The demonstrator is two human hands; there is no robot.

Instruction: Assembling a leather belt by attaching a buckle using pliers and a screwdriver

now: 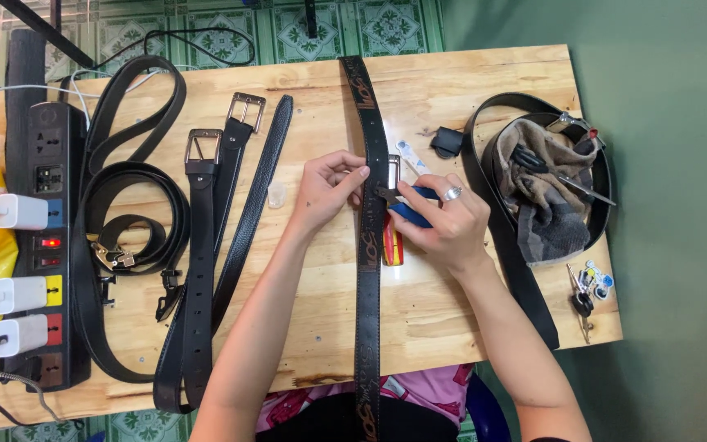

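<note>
A long dark embossed belt (368, 270) runs straight down the middle of the wooden table (452, 82) toward my lap. My left hand (325, 190) pinches the belt's left edge near its middle. My right hand (443, 219), with a ring on one finger, grips a blue-handled tool (411, 209) whose dark jaws sit on the belt's right edge. A small metal buckle (394, 167) lies just beside the belt above the tool. A red and yellow object (392, 245) lies under my right hand.
Several black belts with silver buckles (203, 147) lie at the left. A black power strip (42, 245) with white chargers lines the left edge. At the right, a coiled belt (525, 278) rings a folded cloth (546, 196) and scissors. Keys (587, 290) lie by the right edge.
</note>
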